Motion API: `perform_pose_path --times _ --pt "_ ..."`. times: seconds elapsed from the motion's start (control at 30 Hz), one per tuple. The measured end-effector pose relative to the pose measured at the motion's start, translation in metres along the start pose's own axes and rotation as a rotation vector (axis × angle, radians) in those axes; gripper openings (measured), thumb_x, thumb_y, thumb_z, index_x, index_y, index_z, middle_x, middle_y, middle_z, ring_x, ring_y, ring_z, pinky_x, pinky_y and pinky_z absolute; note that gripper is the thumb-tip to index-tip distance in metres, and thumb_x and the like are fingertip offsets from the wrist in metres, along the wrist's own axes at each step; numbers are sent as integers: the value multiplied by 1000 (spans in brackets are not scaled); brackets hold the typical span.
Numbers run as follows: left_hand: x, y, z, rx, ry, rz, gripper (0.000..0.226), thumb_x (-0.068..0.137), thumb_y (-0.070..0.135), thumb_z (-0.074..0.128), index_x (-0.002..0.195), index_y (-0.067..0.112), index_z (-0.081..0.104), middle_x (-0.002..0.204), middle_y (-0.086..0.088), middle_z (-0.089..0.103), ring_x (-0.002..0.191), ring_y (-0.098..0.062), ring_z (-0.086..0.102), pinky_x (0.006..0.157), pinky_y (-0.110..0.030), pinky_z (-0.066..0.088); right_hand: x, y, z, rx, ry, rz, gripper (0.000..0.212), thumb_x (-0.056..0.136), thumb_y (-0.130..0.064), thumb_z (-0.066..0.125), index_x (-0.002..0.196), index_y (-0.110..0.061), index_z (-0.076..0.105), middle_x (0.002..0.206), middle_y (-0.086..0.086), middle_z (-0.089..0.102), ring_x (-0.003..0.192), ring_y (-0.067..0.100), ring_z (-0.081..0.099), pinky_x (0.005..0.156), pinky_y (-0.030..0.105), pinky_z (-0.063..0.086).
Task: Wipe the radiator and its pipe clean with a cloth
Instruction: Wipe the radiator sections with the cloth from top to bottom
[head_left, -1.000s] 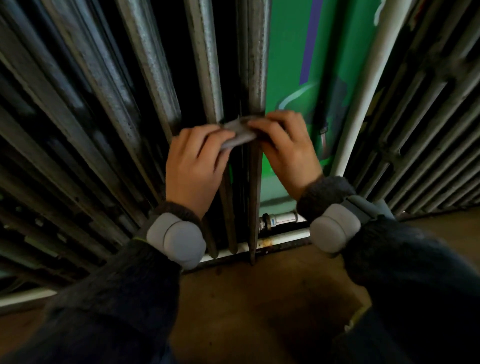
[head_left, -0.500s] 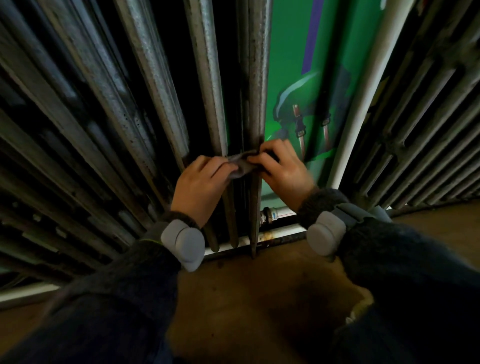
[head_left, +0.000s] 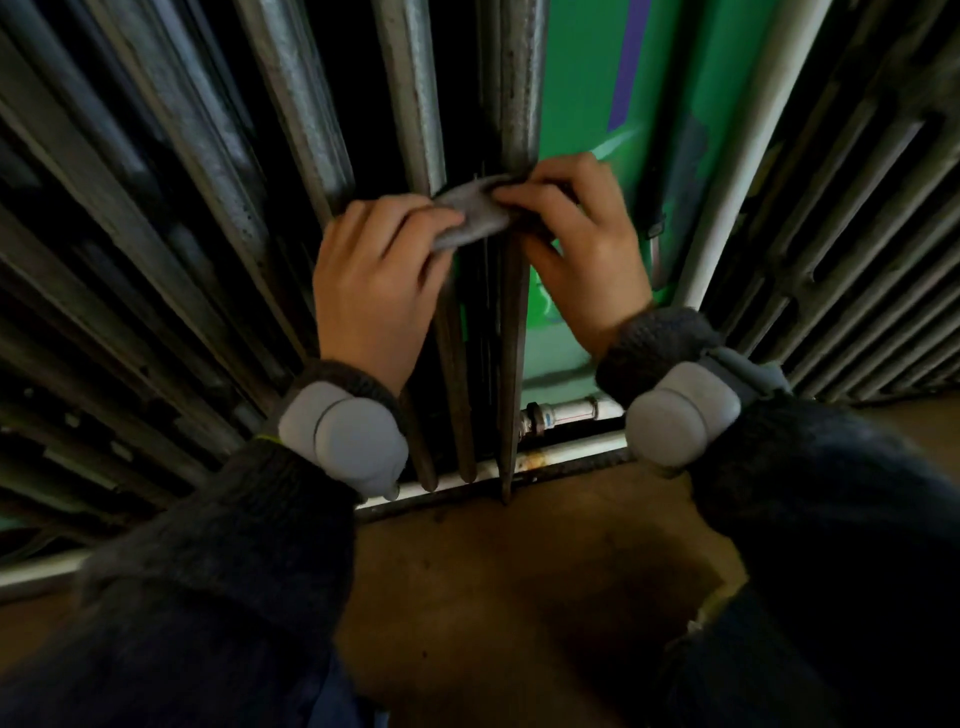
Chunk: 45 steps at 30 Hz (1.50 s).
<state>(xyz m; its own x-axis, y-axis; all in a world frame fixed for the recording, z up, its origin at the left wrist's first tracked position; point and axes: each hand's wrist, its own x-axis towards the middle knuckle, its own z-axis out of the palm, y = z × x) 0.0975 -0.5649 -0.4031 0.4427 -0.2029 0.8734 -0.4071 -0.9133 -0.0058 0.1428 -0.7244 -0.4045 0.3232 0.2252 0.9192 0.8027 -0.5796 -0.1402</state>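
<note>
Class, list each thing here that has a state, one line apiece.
cloth, bunched, stretched across the radiator between both hands
left hand, grips the cloth's left end
right hand, pinches the cloth's right end
radiator, upright, end section speckled
floor pipe, rust spot near the radiator's foot

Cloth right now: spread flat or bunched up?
Bunched. The grey cloth is gathered into a narrow, creased strip against the radiator section, its ends pinched by the left hand and right hand.
</note>
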Motion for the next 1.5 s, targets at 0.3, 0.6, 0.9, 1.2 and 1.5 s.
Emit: perform_pose_path --times 0.3,0.6,0.9,1.2,1.5 --pt "-46 -3 21 36 -221 139 19 78 7 54 85 5 71 82 -11 69 71 -26 57 69 -30 37 -60 17 19 -53 -230 -36 18 75 -3 55 93 -2 61 98 5 37 85 24 39 71 30 35" --pt "-66 7 27 115 -447 162 26 54 -5 84 69 3 64 65 -13 59 53 -29 58 58 -29 32 -83 15 18 -98 -396 -42 26 75 -13 44 84 1 65 88 16 59 80 20 39 52 31 52" --pt "-22 0 9 22 -39 67 15 79 3 60 91 0 68 88 -17 66 85 -23 44 74 -31 35 -33 3 8 -31 -47 3 25 83 -3 54 105 1 66 103 4 39 90 23 42 80 27 36" --pt "-54 -4 31 -3 -67 100 9 78 3 57 82 1 64 75 -16 64 79 -23 39 70 -32 37 -63 11 18 -84 -176 20 27 80 -7 53 100 1 69 95 3 36 83 22 37 66 26 31" --pt "-108 -13 59 19 -333 230 12 76 12 40 88 13 40 87 -1 34 73 -21 34 35 -22 38 -104 15 22 -178 -598 99 20 85 -20 59 93 -2 65 82 10 49 73 18 46 58 32 46"
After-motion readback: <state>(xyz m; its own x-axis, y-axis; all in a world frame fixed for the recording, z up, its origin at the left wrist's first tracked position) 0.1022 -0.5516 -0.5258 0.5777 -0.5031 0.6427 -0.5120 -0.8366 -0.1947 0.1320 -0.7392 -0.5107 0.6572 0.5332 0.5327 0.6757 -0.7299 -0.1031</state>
